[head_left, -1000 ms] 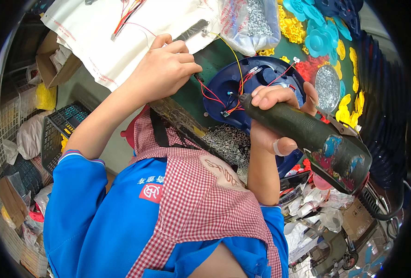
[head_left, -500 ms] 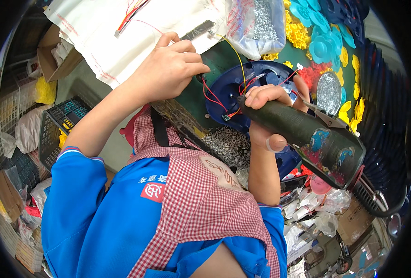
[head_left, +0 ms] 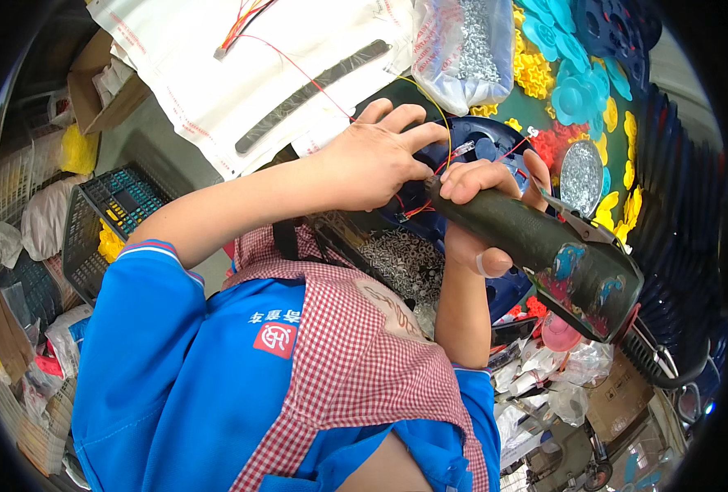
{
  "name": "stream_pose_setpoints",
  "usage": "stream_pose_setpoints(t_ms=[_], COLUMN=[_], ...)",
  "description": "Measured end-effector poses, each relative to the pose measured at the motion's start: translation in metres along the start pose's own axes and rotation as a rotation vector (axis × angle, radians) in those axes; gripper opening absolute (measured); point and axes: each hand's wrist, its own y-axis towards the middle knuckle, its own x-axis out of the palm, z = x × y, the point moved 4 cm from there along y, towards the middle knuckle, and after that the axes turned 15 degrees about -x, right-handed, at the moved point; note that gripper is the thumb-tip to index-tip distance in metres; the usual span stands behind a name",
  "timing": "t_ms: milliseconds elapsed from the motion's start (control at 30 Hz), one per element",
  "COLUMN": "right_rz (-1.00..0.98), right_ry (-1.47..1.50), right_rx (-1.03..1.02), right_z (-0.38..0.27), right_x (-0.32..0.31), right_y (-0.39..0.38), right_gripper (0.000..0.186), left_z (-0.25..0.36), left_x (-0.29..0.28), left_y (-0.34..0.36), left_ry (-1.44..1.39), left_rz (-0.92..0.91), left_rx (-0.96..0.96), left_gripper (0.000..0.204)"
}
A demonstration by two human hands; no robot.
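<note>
My right hand (head_left: pixel 480 197) is wrapped round a dark green power screwdriver (head_left: pixel 536 242) with a metal lever and worn stickers. Its tip end points at a dark blue plastic shell (head_left: pixel 485 129). Inside the shell are red and yellow wires (head_left: pixel 417 211) and small parts. My left hand (head_left: pixel 372 160) reaches over the shell's left side, its index fingertip close to the screwdriver's tip. The upper fingers are bent and spread; the thumb and anything pinched beneath are hidden. A thin yellow wire (head_left: pixel 439 107) loops up from the shell past my left fingers.
A white plastic sheet (head_left: pixel 179 70) carries a long dark strip (head_left: pixel 310 97) and bundled wires (head_left: pixel 245 29). Behind the shell stand a bag of screws (head_left: pixel 474 49), yellow parts (head_left: pixel 534 75) and turquoise parts (head_left: pixel 577 94). Small metal pieces (head_left: pixel 401 261) lie before me. Dark stacked parts (head_left: pixel 675 197) rise right.
My left hand has moved right and down from the white sheet to the shell, carrying a small black part out of sight. The dark strip is now uncovered. My right hand has barely moved.
</note>
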Motion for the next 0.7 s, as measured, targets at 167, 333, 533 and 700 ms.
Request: stream_pose_setpoints(t_ms=[167,333,533,700], right_rz=[-0.137,-0.125,0.022,0.012], right_ry=[-0.047,-0.114,0.02,-0.062], right_rx=[-0.041,0.043,-0.218,-0.193], right_z=[0.0,0.001,-0.04,-0.057], right_x=[-0.001,-0.001,-0.017,-0.024], right_y=[-0.003,-0.001,0.019,0.011], right_gripper=[0.105,0.11,0.117,0.109], left_z=[-0.002,-0.003,-0.034,-0.037], left_x=[0.003,0.0,-0.053,-0.055], left_y=[-0.001,-0.001,-0.009,-0.012], left_ry=[-0.044,0.001,-0.219,0.134], left_rz=[0.009,0.041,0.103,-0.035], left_rx=[-0.029,-0.024,0.007,0.023], left_gripper=[0.034,0.033,0.03,0.025])
